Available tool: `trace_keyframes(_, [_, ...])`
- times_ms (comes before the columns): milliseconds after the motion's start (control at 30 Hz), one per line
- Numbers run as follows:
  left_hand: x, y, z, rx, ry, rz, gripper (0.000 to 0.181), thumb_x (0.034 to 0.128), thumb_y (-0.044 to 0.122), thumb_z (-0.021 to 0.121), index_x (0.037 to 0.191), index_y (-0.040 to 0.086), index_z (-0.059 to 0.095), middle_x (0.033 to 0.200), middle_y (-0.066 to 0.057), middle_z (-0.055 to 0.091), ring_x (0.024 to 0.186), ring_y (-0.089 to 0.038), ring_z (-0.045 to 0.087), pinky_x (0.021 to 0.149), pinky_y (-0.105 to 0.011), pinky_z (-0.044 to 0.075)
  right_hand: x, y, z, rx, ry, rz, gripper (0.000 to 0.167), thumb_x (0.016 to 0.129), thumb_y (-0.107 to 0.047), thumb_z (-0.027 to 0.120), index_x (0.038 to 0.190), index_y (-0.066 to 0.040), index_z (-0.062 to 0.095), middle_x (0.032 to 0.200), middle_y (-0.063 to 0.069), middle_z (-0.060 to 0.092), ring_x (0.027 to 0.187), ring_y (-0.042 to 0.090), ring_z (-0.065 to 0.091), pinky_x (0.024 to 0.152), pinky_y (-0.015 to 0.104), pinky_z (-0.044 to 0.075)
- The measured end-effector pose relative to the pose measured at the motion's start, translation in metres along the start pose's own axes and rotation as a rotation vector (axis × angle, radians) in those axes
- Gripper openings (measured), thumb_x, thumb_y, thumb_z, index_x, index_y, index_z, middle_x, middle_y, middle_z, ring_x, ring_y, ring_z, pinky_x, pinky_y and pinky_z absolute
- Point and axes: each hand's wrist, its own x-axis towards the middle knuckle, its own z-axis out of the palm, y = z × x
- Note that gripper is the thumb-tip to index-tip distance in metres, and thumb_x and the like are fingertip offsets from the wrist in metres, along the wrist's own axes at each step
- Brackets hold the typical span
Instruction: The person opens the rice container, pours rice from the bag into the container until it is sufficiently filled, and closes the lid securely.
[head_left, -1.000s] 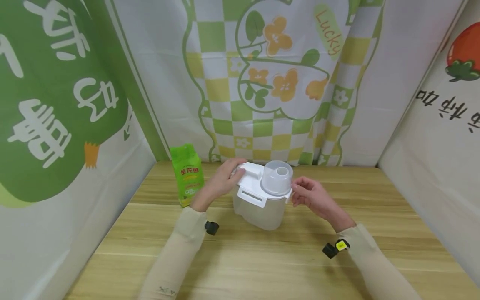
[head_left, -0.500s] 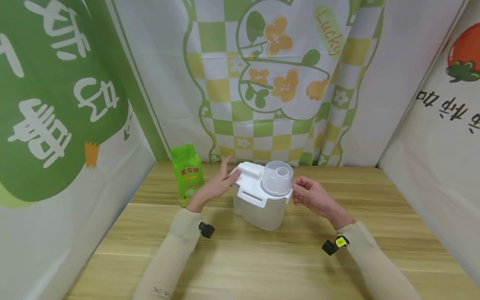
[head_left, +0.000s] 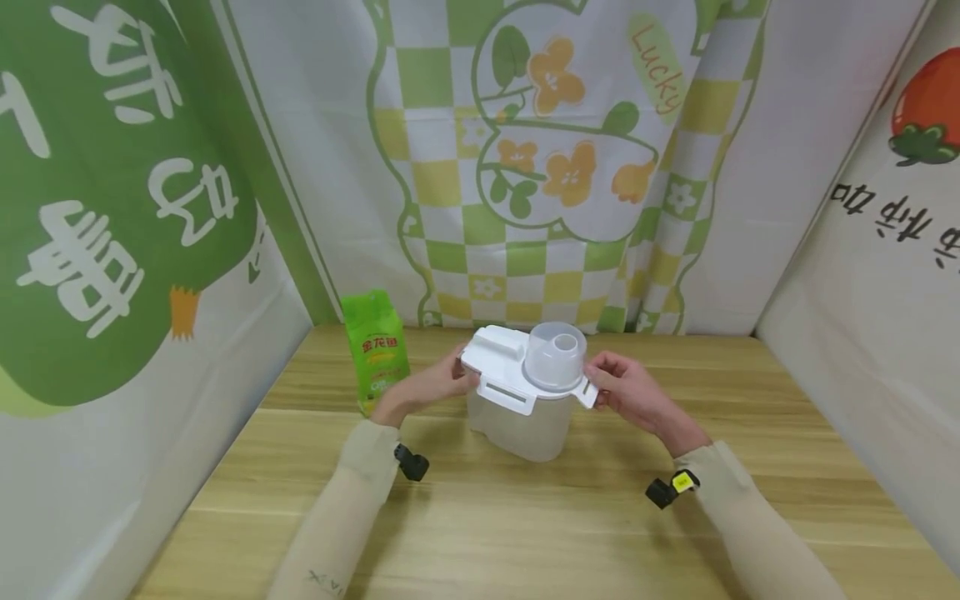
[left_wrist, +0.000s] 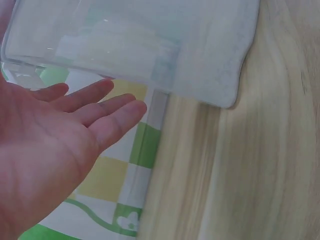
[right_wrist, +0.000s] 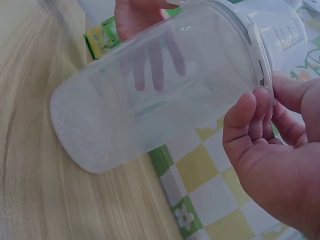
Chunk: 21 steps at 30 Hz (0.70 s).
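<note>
A translucent plastic storage container [head_left: 521,429] stands upright on the table. Its white lid [head_left: 487,358] carries a clear measuring cup [head_left: 553,367] with scale marks visible in the right wrist view. Along the front a slotted latch [head_left: 507,397] sticks outward. My right hand [head_left: 633,393] pinches the latch [head_left: 589,392] on the lid's right end, which is tilted outward. At the opposite end, my left hand [head_left: 431,387] has its thumb near the lid's front left corner. The left fingers [left_wrist: 120,122] extend fairly straight beside the container wall; contact there is unclear.
A green upright bag [head_left: 377,354] stands left of the container, close behind my left wrist. The wooden table [head_left: 517,533] meets a checkered cloth backdrop [head_left: 487,250] at the rear. Printed cloth walls flank both sides.
My left hand has slid from the lid's top left down to its left end. The right-end latch, lower before, now tilts outward in my right hand. The container has stayed put.
</note>
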Motion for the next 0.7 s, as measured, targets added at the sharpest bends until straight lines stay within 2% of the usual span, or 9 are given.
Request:
trace_keyframes(133, [0.002,-0.005,0.001,-0.019,-0.007,0.035,0.107,0.0756,0.072,0.064,0.156,0.026,0.009,0.157,-0.01,0.029,0.143,-0.03,0.035,0.113,-0.047,0.037,0.0,-0.001,0.0,-0.018,0.019,-0.001,0.009,0.101,-0.017,0.055,0.094,-0.011,0.057,0.084,-0.003,0.061,0.065,0.008,0.053,0.057,0.019,0.045])
trace_keyframes(233, [0.003,-0.008,0.002,0.01,-0.023,0.029,0.113,0.0738,0.073,0.064,0.158,0.027,0.005,0.162,-0.008,0.022,0.146,-0.029,0.029,0.116,-0.047,0.033,-0.001,-0.001,-0.001,-0.017,0.016,0.011,0.01,0.101,-0.018,0.055,0.093,-0.012,0.057,0.082,-0.004,0.06,0.063,0.008,0.051,0.055,0.02,0.043])
trace_keyframes(300, [0.003,-0.009,0.002,0.014,-0.043,0.011,0.112,0.0765,0.068,0.067,0.158,0.023,0.006,0.162,-0.009,0.023,0.146,-0.031,0.029,0.116,-0.048,0.033,-0.002,-0.001,-0.002,-0.018,0.015,0.02,0.011,0.101,-0.019,0.055,0.093,-0.012,0.057,0.081,-0.004,0.06,0.062,0.008,0.05,0.054,0.02,0.043])
trace_keyframes(400, [0.004,-0.009,0.004,0.004,-0.086,-0.008,0.096,0.0876,0.037,0.074,0.157,0.019,0.01,0.158,-0.011,0.03,0.144,-0.031,0.034,0.116,-0.048,0.034,-0.003,-0.001,-0.003,-0.027,0.01,0.03,0.011,0.101,-0.019,0.054,0.093,-0.012,0.057,0.081,-0.004,0.06,0.061,0.007,0.049,0.053,0.02,0.042])
trace_keyframes(467, [0.006,-0.008,0.006,0.001,-0.102,-0.007,0.089,0.0878,0.015,0.073,0.155,0.021,0.014,0.154,-0.009,0.035,0.142,-0.029,0.036,0.115,-0.048,0.035,-0.003,-0.001,-0.003,-0.04,0.011,0.031,0.011,0.101,-0.02,0.055,0.094,-0.012,0.057,0.081,-0.004,0.06,0.06,0.007,0.049,0.053,0.021,0.042])
trace_keyframes(533, [0.008,-0.005,0.009,0.017,-0.091,0.0,0.09,0.0844,0.003,0.072,0.153,0.024,0.017,0.152,-0.005,0.036,0.142,-0.026,0.035,0.116,-0.047,0.033,-0.003,-0.003,-0.003,-0.058,0.01,0.036,0.011,0.101,-0.02,0.055,0.094,-0.012,0.057,0.082,-0.003,0.06,0.061,0.008,0.048,0.053,0.021,0.042])
trace_keyframes(700, [0.013,-0.001,0.012,0.053,0.001,-0.023,0.082,0.0826,0.012,0.078,0.148,0.023,0.03,0.147,-0.002,0.041,0.141,-0.023,0.035,0.117,-0.05,0.029,-0.003,-0.009,-0.004,-0.173,0.026,0.049,0.015,0.1,-0.022,0.057,0.097,-0.008,0.057,0.084,-0.001,0.06,0.065,0.01,0.052,0.058,0.022,0.046])
